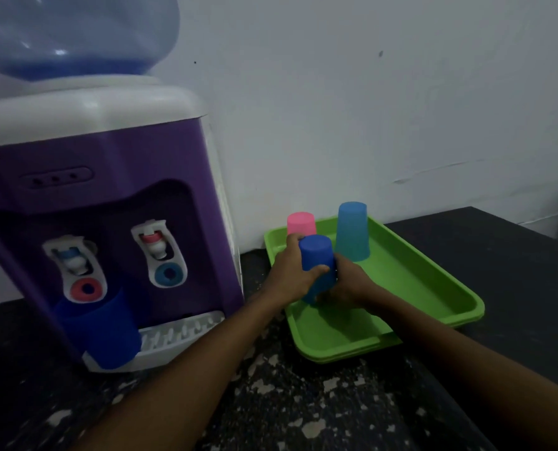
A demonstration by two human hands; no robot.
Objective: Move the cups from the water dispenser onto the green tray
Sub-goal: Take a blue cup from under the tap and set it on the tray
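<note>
Both arms reach forward, left hand (289,271) and right hand (349,284) clasping blue cup (316,262).

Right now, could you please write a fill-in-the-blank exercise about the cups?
1. Both hands hold the ____ blue cup upside down over the green tray.
2. The pink cup stands on the ____.
3. One blue cup remains at the ____.

Missing words: dark; tray; dispenser

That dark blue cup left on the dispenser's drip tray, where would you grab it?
Grip the dark blue cup around its side wall, coming from the front right. It sits on the drip tray under the left tap, with the purple dispenser body behind and the tap above, so only the front and right look open.
</note>
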